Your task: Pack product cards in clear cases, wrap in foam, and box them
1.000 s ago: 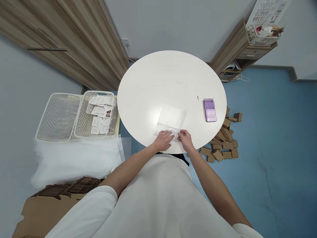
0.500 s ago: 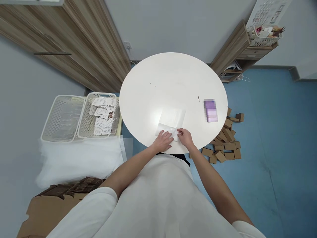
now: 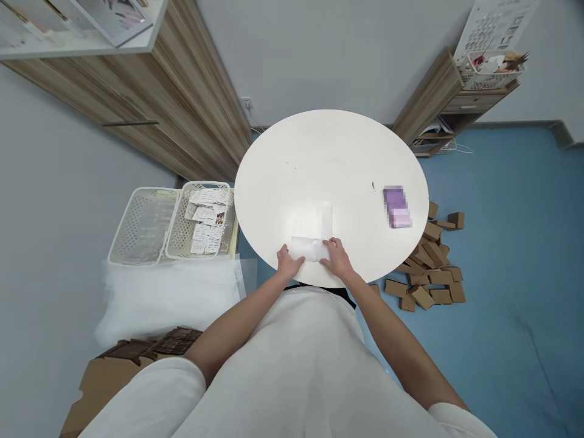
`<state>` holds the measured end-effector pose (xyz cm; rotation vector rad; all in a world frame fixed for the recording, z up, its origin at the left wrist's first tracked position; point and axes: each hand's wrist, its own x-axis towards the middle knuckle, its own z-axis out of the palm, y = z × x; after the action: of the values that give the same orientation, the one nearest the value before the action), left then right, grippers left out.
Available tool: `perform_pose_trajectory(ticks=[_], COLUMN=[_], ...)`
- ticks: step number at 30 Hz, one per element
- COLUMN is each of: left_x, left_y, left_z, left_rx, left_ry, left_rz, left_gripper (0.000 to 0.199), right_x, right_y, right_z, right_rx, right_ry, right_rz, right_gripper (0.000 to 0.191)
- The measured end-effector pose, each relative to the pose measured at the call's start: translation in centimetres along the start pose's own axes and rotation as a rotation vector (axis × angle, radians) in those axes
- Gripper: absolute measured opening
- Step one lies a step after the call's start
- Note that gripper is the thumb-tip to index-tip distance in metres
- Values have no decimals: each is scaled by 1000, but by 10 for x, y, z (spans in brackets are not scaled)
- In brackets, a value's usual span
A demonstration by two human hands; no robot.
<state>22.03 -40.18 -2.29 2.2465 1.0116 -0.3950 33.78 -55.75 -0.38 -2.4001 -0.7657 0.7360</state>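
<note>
On the near part of the round white table (image 3: 337, 146) lies a translucent white wrapping sheet, its near part folded into a narrow bundle (image 3: 308, 248) and a flat strip reaching away from me. My left hand (image 3: 288, 263) grips the left end of the bundle between thumb and fingers. At the right end, my right hand (image 3: 336, 258) holds it the same way. Whatever lies inside the wrap is hidden.
A blurred purple and pink item (image 3: 396, 207) lies on the table's right side. Two white baskets (image 3: 171, 246), one with cards, stand at left above white sheets (image 3: 168, 298). Small brown boxes (image 3: 429, 252) litter the blue floor at right. Flat cardboard (image 3: 114, 383) sits lower left.
My left hand has moved from the top of the sheet to its left end. The sheet is rolled or folded narrower. The camera view has shifted a little.
</note>
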Motion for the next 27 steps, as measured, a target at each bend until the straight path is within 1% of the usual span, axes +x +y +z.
perform_pose_trajectory(ticks=[3,5,7,9,11,13,17,19,23,25,27], left_x=[11,15,15,14,13,13,11,8,-1,-8,-16], left_y=[3,5,7,9,13,21,41,47,48,45,42], left_z=[-11,-18,-23,-27,-28,-28,-24,-21,-14,-12,-11], left_rx=[-123,-256,-380,-440,-441,-415,-306,-249,-152,-97,-22], left_ry=[-115,-161,-201,-210,-185,-166,-146,-162,-182,-182,-177], left_rz=[-52,-53,-41,-42,-43,22,255,310,390,465,562], left_gripper=[70,58,39,24,16,13,6,7,22,29,37], right_x=[2,2,1,0,0,1,5,6,4,4,6], right_y=[-1,0,1,1,0,-4,-15,-17,-12,-9,-10], right_z=[3,3,3,3,3,6,18,24,22,18,15], right_rx=[16,30,42,50,51,54,88,129,326,444,476], right_ry=[-2,4,13,13,11,12,3,17,50,42,50], right_rz=[-9,-9,-7,-2,3,6,16,26,32,76,142], right_gripper=[58,58,58,59,59,59,57,54,53,45,36])
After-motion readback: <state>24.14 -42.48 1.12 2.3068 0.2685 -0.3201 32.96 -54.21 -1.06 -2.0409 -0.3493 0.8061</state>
